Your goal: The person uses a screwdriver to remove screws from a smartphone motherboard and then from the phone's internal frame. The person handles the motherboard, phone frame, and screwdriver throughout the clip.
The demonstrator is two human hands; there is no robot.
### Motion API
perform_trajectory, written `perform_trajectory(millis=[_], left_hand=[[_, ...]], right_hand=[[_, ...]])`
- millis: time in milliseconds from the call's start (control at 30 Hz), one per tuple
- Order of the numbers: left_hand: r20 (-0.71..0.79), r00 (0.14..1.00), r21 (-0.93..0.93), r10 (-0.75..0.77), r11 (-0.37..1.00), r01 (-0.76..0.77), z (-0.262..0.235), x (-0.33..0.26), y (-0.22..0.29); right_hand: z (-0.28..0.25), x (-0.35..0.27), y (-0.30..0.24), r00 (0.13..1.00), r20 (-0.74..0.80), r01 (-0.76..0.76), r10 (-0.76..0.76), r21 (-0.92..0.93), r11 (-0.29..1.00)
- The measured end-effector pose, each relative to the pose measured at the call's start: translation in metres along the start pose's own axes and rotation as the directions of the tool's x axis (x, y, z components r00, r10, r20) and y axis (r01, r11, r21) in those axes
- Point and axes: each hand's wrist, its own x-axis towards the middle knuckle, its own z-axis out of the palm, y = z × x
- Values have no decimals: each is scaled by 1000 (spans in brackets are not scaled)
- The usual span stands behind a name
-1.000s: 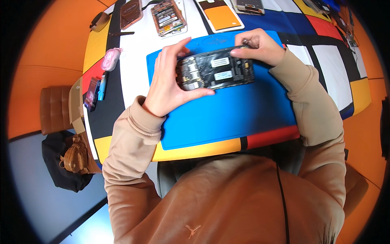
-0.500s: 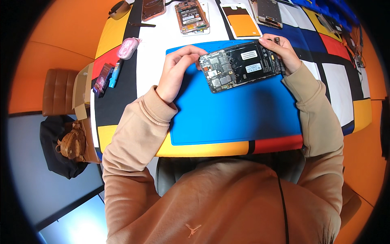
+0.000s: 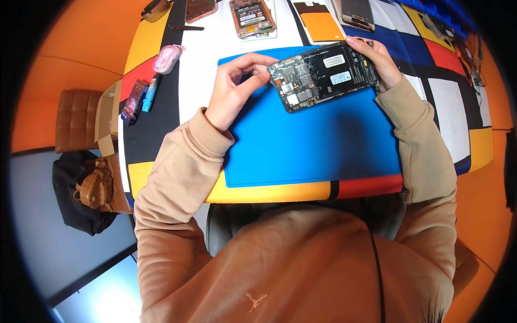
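less fully covering circuit board by blue mat's far edge: maybe pinching smartphone's corner with half-curled left hand, clasping other end in right hand.

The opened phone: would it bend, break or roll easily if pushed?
The opened phone is probably stiff: it looks straight in the right hand. It seems fragile, since its circuit board lies bare. Its flat, slab-like shape should make it unlikely to roll.

We are bending both arms inward, curling our left hand with thumb and forefinger close together, and gripping with our right hand.
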Motion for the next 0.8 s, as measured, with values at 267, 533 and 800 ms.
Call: perform_trajectory(millis=[267,533,800], left_hand=[[-48,999,55,23,998,-21,2,0,0],[-62,998,-49,-5,999,2,3,2,4],[-46,999,13,15,1000,-14,10,-1,5]], right_hand=[[-5,2,0,999,40,-7,7,-10,1000],[-3,2,2,996,94,-13,6,74,997],[1,4,6,997,75,-10,10,1,1000]])
